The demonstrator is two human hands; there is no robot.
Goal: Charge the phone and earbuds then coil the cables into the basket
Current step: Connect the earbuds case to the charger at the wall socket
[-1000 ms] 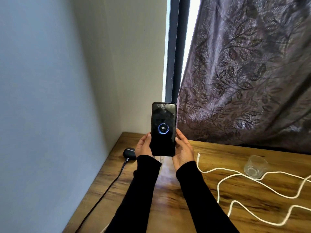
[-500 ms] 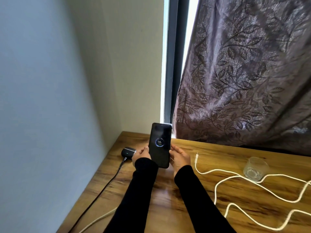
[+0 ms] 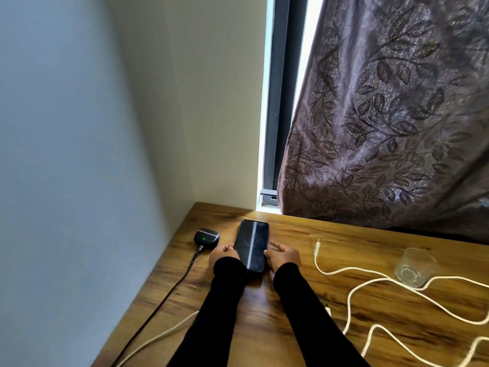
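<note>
A domestic room is indicated: a wood-grain table (image 3: 330, 250) is set in a plain wall corner, beside a window (image 3: 280, 102) hung with a leaf-patterned curtain (image 3: 391, 115).

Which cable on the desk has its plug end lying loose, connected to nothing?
The white cable right of the right hand: its plug lies bare on the wood. The black cable is plugged into the earbud case.
</note>
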